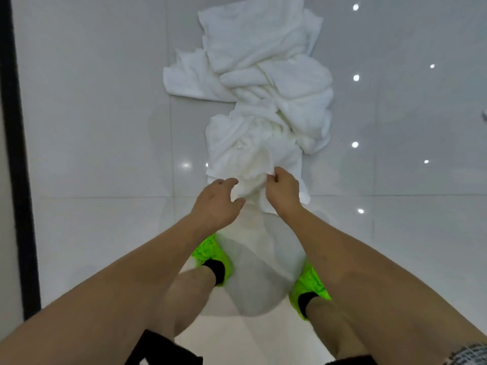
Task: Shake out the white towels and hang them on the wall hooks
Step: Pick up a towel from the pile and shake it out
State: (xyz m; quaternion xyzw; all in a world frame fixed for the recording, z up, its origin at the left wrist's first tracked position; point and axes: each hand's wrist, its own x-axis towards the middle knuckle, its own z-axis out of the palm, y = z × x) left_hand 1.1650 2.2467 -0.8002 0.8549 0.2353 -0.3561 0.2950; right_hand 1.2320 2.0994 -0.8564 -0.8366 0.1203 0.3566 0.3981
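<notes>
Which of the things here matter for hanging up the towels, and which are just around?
For the job:
- white towels, heaped on the floor
- left hand, gripping the near towel's edge
- right hand, pinching the same edge

Just around:
- green shoes
- glossy tiled floor
- dark frame

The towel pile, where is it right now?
In the head view, the towel pile lies centre on the tiled floor, ahead of both hands.
</notes>
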